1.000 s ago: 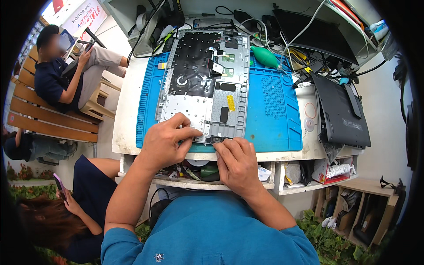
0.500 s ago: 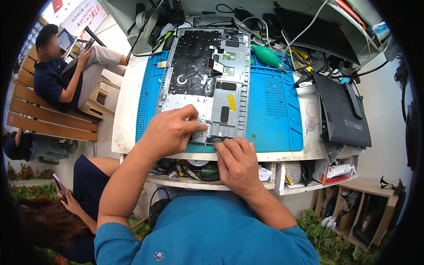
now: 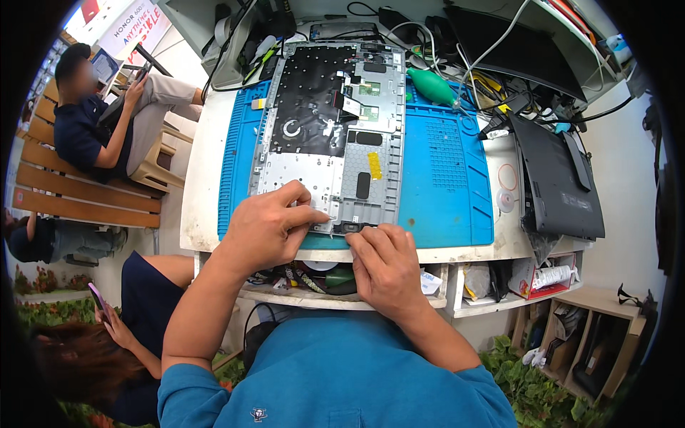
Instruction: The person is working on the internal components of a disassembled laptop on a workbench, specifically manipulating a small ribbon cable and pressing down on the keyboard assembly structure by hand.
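Laptop top case (image 3: 349, 160) lies inner side up on a blue work mat (image 3: 442, 214), which covers much of the white bench (image 3: 203, 207). One short end of the case faces the person, and its near left corner sits beneath the left hand (image 3: 275, 221). That hand has thumb and index finger brought close together, their tips over the bare metal by the short end; its grip looks pinched, though whether anything small is caught in it cannot be made out. The right hand (image 3: 389, 267) has its fingers bent side by side at the near edge, just beside a small dark part (image 3: 349, 227) set in the case; the fingertips are partly hidden, so I cannot say whether its grip is clamped on the edge or only resting there.

Black film (image 3: 310, 100) covers the far left portion of the case, with a ribbon cable (image 3: 349, 105) at its right side and a strip of yellow tape (image 3: 374, 165) nearer the hands. A green air blower (image 3: 430, 86) lies just past the case's right side. Farther right, a dark grey laptop casing (image 3: 560, 175) rests at a slant. Below the hands is a pulled-out drawer (image 3: 285, 297) with assorted items inside.
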The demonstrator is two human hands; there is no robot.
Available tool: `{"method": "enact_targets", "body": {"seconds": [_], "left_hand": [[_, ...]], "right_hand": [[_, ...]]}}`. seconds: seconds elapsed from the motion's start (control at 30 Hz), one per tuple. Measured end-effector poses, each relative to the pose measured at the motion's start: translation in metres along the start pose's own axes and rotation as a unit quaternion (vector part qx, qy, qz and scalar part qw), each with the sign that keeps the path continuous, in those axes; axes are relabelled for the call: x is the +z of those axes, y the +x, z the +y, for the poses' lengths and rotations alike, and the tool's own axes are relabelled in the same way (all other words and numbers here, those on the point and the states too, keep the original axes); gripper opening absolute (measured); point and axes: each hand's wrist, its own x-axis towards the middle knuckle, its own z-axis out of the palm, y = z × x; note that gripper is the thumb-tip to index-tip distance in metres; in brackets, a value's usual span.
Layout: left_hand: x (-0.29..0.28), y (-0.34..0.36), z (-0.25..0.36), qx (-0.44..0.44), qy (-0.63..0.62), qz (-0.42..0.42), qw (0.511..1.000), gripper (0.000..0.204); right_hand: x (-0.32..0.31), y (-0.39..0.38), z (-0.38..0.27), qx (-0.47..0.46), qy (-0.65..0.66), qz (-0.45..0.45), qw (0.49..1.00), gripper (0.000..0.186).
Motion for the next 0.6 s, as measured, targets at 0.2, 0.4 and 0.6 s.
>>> {"method": "enact_targets", "body": {"seconds": [0.2,0.4,0.6], "left_hand": [[0.005,-0.002,0.004,0.006,0.027,0.022,0.999,0.032],[0.023,-0.015,0.026,-0.065,0.063,0.072,0.993,0.033],[0.024,-0.014,0.027,-0.074,0.050,0.068,0.994,0.040]], "right_hand": [[-0.001,0.000,0.000,-0.002,-0.003,-0.005,1.000,0.043],[0.001,-0.001,0.000,-0.004,-0.003,-0.004,1.000,0.043],[0.000,-0.001,-0.001,-0.003,-0.006,-0.004,1.000,0.043]]}}
